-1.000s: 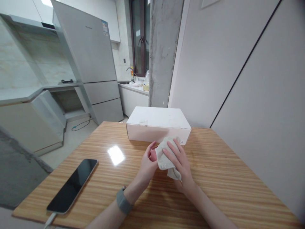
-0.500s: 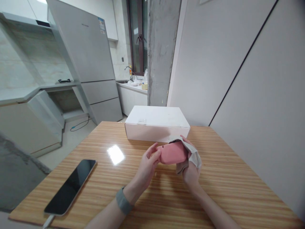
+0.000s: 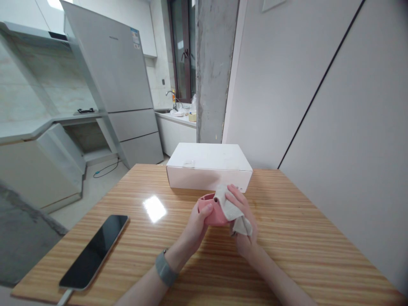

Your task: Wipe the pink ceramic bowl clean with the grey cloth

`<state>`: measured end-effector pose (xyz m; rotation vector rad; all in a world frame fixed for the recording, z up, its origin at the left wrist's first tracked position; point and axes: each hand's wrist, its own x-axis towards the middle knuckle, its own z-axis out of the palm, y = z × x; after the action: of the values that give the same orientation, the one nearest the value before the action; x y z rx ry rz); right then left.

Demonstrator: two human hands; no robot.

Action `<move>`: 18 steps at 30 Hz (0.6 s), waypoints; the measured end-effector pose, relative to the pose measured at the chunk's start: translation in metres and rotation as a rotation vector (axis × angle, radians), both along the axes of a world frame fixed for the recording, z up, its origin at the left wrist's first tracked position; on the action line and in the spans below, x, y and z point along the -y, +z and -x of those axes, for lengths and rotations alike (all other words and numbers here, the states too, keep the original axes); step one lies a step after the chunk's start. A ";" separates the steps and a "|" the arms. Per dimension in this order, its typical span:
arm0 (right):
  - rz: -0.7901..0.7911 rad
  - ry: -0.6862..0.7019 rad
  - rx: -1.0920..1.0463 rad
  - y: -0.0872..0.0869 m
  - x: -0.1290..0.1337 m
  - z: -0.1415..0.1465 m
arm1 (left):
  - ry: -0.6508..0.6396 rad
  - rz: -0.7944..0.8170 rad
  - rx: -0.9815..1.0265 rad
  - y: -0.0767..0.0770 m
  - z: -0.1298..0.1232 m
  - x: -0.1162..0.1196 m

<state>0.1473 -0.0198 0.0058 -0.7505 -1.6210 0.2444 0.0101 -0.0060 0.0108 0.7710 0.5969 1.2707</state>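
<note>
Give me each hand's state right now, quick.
Left hand: closed, holding the pink case, thumb on its near side.
Right hand: closed around the pale cloth, holding it against the case.

Holding the case (image 3: 216,215) in the left hand (image 3: 195,224) above the table (image 3: 280,238), with the cloth (image 3: 228,208) between its right part and the right hand (image 3: 247,216); having the box (image 3: 208,158) behind both hands on the table, the phone (image 3: 95,250) to their left, the cable (image 3: 66,296) at its near end; facing the fridge (image 3: 105,63) behind on the left, the pillar (image 3: 213,72) behind the box
</note>
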 end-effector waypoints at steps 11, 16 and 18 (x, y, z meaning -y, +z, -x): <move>0.035 -0.044 0.044 -0.003 -0.006 -0.008 | -0.169 0.078 0.138 -0.003 0.000 -0.006; 0.285 -0.054 -0.473 -0.001 -0.016 -0.004 | -0.198 0.004 0.078 -0.008 0.007 -0.008; 0.355 -0.063 -0.593 0.003 -0.017 -0.002 | -0.219 -0.053 0.077 -0.010 0.007 -0.006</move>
<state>0.1493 -0.0030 0.0087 -0.8915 -0.9984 0.6558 0.0032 -0.0001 0.0013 0.8045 0.4065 1.1124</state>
